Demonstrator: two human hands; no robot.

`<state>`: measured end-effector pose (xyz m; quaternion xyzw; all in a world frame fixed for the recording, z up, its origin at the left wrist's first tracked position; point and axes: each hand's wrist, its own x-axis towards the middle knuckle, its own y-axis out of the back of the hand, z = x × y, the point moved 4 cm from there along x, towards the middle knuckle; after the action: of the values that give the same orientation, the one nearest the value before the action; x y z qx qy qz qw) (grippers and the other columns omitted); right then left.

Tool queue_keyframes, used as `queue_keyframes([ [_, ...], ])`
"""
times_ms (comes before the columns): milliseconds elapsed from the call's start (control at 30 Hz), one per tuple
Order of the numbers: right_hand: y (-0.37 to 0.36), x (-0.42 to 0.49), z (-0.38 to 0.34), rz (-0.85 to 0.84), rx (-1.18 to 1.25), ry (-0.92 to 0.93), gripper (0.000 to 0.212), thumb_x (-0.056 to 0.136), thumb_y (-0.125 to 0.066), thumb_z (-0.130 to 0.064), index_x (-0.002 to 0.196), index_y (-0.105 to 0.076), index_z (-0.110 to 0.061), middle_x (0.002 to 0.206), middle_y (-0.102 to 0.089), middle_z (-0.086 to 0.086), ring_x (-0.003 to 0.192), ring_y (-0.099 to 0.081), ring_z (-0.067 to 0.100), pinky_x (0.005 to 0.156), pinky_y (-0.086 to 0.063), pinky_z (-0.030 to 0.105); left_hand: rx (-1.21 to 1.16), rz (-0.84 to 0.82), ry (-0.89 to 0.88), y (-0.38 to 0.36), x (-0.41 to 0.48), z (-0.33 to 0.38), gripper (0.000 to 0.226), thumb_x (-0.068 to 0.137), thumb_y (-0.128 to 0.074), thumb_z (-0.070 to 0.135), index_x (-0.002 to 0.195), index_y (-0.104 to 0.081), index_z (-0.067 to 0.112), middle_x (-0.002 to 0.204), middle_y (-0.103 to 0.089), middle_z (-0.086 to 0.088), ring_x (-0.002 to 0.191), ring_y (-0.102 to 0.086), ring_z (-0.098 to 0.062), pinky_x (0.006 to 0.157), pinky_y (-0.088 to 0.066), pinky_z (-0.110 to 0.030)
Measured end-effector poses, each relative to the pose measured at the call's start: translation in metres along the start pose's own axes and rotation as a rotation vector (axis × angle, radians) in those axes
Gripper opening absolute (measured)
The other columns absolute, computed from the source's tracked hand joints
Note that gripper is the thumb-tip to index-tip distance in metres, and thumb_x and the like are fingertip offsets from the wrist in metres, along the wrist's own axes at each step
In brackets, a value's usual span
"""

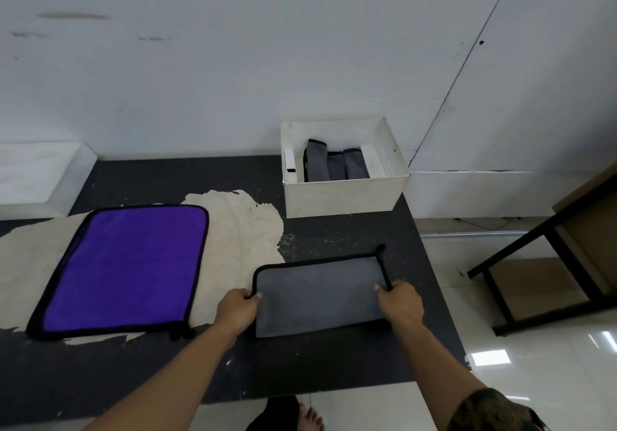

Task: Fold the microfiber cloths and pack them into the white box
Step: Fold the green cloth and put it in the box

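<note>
In the head view, a grey microfiber cloth (320, 297) with black trim lies flat on the dark table (334, 364), folded into a wide rectangle, its right side close to the table's right edge. The left hand (238, 310) pinches the cloth's left edge, thumb on top. The right hand (399, 304) pinches the right trimmed edge the same way. Bare dark surface runs between the cloth and the table's near edge, and another bare stretch separates the cloth from the white box (344, 193), which stands open at the table's far right corner, near the wall. Inside the box, three folded grey cloths (334, 163) stand upright side by side in the middle, with white card pieces at either side wall. To the left, well apart from the box, a purple cloth (127, 270) with black trim lies spread flat over a pale patch (247, 230) of the tabletop, just beside the left hand.
</note>
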<state>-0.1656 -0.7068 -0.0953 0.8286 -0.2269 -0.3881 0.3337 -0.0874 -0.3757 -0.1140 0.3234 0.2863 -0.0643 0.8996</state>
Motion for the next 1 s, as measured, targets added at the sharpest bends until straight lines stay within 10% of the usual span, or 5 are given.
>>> queue_keyframes([
  [200, 0.011, -0.031, -0.032, 0.184, 0.065, 0.172, 0.006, 0.09, -0.063, -0.021, 0.095, -0.062, -0.017, 0.095, -0.069, 0.005, 0.083, -0.061, 0.021, 0.069, -0.042, 0.027, -0.076, 0.005, 0.023, 0.004, 0.004, -0.001, 0.013, 0.089, -0.066, 0.026, 0.089, -0.063, 0.013, 0.093, -0.067, -0.007, 0.089, -0.063, -0.025, 0.082, -0.055, -0.041],
  [433, -0.025, -0.095, -0.088, 0.184, 0.034, 0.507, 0.009, 0.09, -0.065, -0.022, 0.098, -0.06, -0.021, 0.093, -0.062, -0.005, 0.079, -0.059, 0.013, 0.071, -0.049, 0.029, -0.015, 0.079, -0.115, 0.004, -0.003, 0.007, 0.019, 0.086, -0.058, 0.008, 0.101, -0.058, 0.019, 0.102, -0.064, -0.003, 0.085, -0.059, -0.014, 0.065, -0.044, -0.024],
  [567, -0.06, -0.122, -0.111, 0.116, -0.01, 0.657, 0.009, 0.091, -0.062, -0.025, 0.099, -0.059, -0.022, 0.097, -0.061, -0.006, 0.081, -0.061, 0.013, 0.071, -0.055, 0.033, 0.019, 0.229, -0.252, 0.012, -0.02, 0.023, 0.033, 0.097, -0.048, 0.043, 0.097, -0.067, 0.016, 0.097, -0.062, -0.003, 0.086, -0.062, -0.019, 0.071, -0.044, -0.027],
  [700, -0.097, -0.135, -0.119, -0.012, -0.124, 0.768, 0.017, 0.094, -0.057, -0.026, 0.109, -0.059, -0.02, 0.104, -0.059, -0.002, 0.087, -0.061, 0.017, 0.075, -0.052, 0.033, -0.266, -0.067, -0.09, -0.001, -0.027, 0.034, 0.065, 0.08, -0.042, 0.081, 0.09, -0.072, 0.024, 0.088, -0.07, 0.003, 0.087, -0.064, -0.013, 0.078, -0.05, -0.031],
  [1000, -0.108, -0.119, -0.067, 0.056, -0.503, 0.724, 0.044, 0.079, -0.067, -0.029, 0.119, -0.052, -0.021, 0.122, -0.048, 0.007, 0.107, -0.048, 0.026, 0.087, -0.046, 0.036, -0.175, 0.056, -0.099, 0.004, -0.002, 0.024, 0.012, 0.087, -0.066, 0.019, 0.099, -0.064, 0.018, 0.087, -0.067, 0.002, 0.085, -0.062, -0.012, 0.07, -0.048, -0.025],
])
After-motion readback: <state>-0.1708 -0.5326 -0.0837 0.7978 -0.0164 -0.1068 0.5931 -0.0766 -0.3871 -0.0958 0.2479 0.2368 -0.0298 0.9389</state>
